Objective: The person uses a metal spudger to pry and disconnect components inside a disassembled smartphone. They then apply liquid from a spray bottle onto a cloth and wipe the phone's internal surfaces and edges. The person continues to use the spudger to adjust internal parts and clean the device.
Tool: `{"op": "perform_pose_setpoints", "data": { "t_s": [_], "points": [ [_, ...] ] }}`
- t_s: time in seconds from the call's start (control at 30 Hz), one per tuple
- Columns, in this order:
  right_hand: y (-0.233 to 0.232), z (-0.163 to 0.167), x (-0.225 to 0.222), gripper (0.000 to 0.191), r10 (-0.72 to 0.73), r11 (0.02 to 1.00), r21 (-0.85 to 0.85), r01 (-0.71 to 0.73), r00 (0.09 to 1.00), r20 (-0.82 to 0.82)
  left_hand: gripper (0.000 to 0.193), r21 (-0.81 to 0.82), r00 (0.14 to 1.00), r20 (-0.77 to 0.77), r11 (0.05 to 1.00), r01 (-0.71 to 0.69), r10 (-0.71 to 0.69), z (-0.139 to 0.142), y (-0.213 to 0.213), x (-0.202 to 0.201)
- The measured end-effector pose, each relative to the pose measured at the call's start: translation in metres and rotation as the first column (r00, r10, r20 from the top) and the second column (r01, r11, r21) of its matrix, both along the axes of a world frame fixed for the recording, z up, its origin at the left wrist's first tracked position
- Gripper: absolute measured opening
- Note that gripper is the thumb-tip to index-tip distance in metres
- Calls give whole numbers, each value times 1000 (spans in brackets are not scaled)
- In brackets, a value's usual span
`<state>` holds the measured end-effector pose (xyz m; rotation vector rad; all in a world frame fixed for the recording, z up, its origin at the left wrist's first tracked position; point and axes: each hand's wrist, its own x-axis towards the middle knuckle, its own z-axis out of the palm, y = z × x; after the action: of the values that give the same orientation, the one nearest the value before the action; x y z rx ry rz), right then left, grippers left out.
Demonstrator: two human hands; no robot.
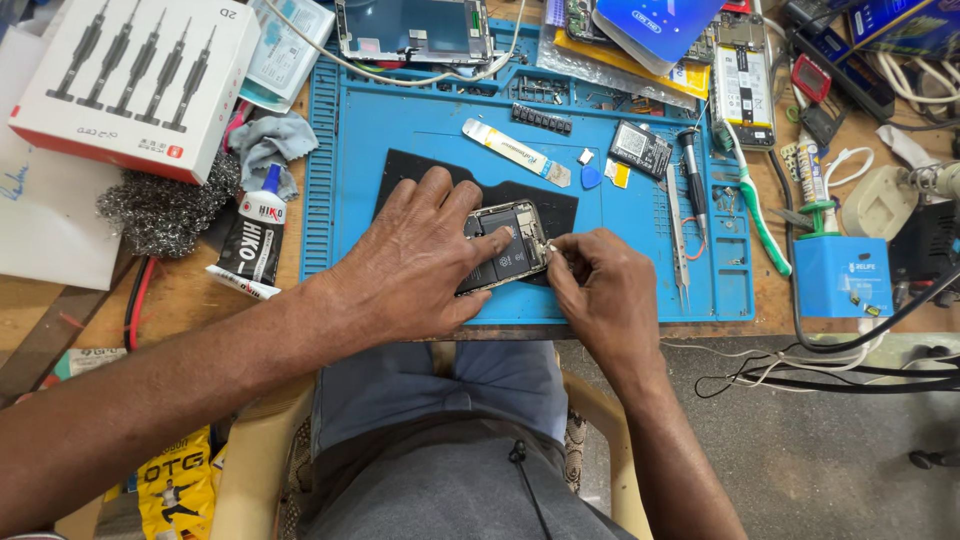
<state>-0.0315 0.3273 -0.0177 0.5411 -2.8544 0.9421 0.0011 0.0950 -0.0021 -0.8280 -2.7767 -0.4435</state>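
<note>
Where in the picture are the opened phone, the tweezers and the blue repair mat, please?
opened phone point(503, 246): head view, on its exposed dark battery.
tweezers point(679, 245): head view, mid-shaft, lying right of the hands.
blue repair mat point(420, 125): head view, bare upper area.

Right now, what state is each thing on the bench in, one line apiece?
Phone: back off, insides exposed, flat on the black pad.
Left hand: pressed flat on the phone, no grip closed around it.
Right hand: fingertips pinched at the phone's edge; what they grip is too small to tell.
Glue bottle: capped, lying down.
Screwdriver box: closed.
</note>
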Motion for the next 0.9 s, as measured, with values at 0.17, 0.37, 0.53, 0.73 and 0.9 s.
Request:
{"op": "perform_pose_setpoints", "data": {
  "t_s": [0.17,0.37,0.53,0.73,0.9],
  "points": [
    [-9,1,-10,15,28,1000,3,-28,999,-25,59,43,999,42,999,3,-4,-4,-2,0],
    [-12,4,-16,16,85,986,146,-81,996,-21,60,28,998,56,1000,-1,0,-9,-7,-2],
    [-19,6,-22,17,102,985,141,-95,994,-42,60,45,999,38,999,4,-6,-11,-10,-3],
    [-22,7,-27,18,113,983,148,-108,993,-30,58,11,998,58,1000,2,-2,-12,-11,-2],
    [-25,8,-29,18,115,974,198,-111,993,-13,59,77,999,-49,997,17,-13,-8,-15,-2]
  ]
}}
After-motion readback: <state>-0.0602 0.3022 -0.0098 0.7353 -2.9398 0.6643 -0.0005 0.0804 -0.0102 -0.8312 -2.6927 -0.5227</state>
